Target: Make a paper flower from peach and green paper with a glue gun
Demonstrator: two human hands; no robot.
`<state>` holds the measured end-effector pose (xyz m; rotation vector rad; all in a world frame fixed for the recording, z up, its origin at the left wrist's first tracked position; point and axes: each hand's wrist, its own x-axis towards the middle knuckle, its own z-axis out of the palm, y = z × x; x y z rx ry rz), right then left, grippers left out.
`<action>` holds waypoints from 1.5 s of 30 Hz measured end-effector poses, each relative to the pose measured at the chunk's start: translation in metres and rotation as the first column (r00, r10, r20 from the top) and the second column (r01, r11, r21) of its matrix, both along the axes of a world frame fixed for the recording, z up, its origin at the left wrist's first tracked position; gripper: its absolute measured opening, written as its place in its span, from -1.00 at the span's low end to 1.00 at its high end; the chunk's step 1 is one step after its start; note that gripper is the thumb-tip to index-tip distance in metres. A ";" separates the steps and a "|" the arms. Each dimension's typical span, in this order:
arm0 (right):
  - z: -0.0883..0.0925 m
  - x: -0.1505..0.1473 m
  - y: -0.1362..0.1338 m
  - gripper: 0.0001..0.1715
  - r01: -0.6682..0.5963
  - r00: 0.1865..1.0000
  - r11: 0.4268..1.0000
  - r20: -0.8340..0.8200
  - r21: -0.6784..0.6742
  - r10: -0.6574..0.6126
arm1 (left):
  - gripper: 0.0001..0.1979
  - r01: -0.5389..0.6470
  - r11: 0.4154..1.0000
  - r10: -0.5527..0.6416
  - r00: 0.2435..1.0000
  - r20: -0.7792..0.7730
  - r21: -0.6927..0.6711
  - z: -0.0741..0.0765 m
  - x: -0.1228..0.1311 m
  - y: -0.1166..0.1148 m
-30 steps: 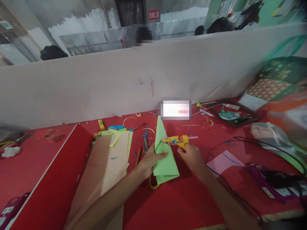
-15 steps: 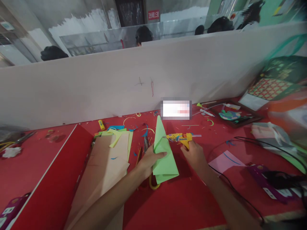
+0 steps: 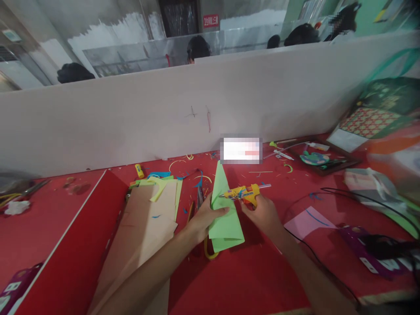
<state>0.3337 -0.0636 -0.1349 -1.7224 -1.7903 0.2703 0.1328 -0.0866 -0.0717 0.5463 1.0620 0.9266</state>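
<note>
We are pinching the folded green paper [image 3: 227, 221] at its left edge with our left hand [image 3: 204, 218], and the paper is lying flat on the red table [image 3: 262, 275] right between our two hands. Our right hand [image 3: 264, 213] is squeezing tight around the handle of the yellow glue gun [image 3: 244, 192], which is sticking out just past our fingers with its tip pointing over the top part of the paper. Since half a second ago the gun is tipping down and sliding a little left onto the paper, while the white wall [image 3: 164, 118] far behind is staying the same.
</note>
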 end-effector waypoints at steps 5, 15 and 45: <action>0.003 -0.002 -0.002 -0.73 -0.051 0.996 0.998 0.075 -0.038 0.054 | -0.17 -0.001 1.000 0.001 1.000 -0.008 0.007 -0.003 0.000 0.001; 0.001 -0.006 -0.001 -0.64 -0.031 0.999 0.997 -0.028 -0.065 0.029 | -0.23 0.021 1.000 -0.021 1.000 0.009 -0.005 -0.003 -0.002 0.000; 0.007 -0.037 -0.024 -0.43 -0.464 0.644 0.883 -0.660 0.064 0.387 | -0.18 -0.294 0.936 0.295 0.955 0.027 0.193 0.002 -0.005 0.001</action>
